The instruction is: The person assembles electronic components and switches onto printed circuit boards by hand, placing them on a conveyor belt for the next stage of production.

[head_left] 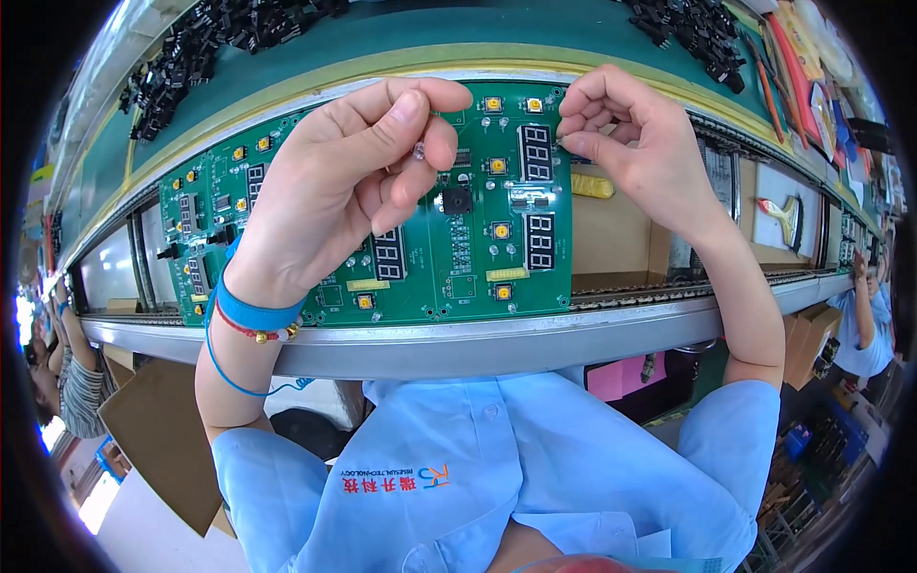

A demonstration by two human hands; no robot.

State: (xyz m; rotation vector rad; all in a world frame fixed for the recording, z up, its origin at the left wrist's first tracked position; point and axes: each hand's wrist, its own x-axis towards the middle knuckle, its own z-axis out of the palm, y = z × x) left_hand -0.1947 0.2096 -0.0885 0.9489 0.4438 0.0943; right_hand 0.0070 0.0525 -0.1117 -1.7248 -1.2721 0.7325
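Observation:
A green circuit board (478, 229) with yellow push buttons and black digit displays lies on the conveyor rails in front of me. My left hand (353, 172) hovers over the board's left half, fingers curled, pinching a small clear part (418, 150) between thumb and fingers. A blue wrist strap and a red bead bracelet circle that wrist. My right hand (630, 143) is at the board's upper right corner, fingertips pinched together on a tiny part I cannot make out. A second green board (196, 215) sits to the left on the same rails.
A grey metal rail (497, 339) runs along the near edge of the conveyor. Piles of small black parts (181, 62) lie on the green shelf behind, more black parts (697, 33) at upper right. Other people work at far left and right. Cardboard boxes (153, 430) stand below.

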